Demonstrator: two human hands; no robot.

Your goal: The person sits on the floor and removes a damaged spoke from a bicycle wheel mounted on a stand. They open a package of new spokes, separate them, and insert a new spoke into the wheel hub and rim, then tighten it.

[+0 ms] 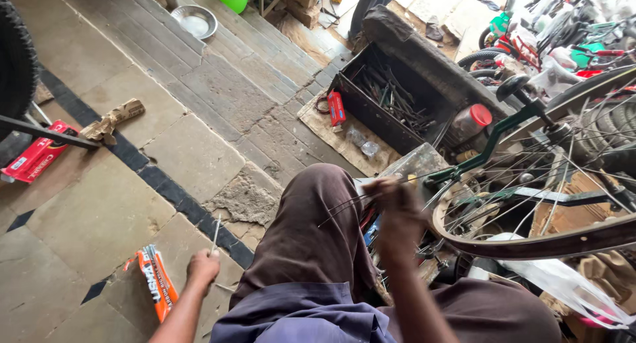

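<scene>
My left hand (203,267) is low over the stone floor at my left side, pinched around one thin metal spoke (215,236) that points upward. My right hand (396,212) is raised over my knee (318,204) and grips a bundle of thin spokes (344,207) that stick out to the left. Just right of that hand a bicycle wheel rim (530,245) with many spokes sits in a green truing stand (490,141). I sit in brown trousers and a purple shirt.
An orange carton (156,283) lies by my left hand, a red box (33,156) at far left. An open black toolbox (391,101) of tools stands ahead on cardboard, a red-capped jar (472,120) beside it. A steel bowl (193,20) sits far back. Bicycles crowd the right.
</scene>
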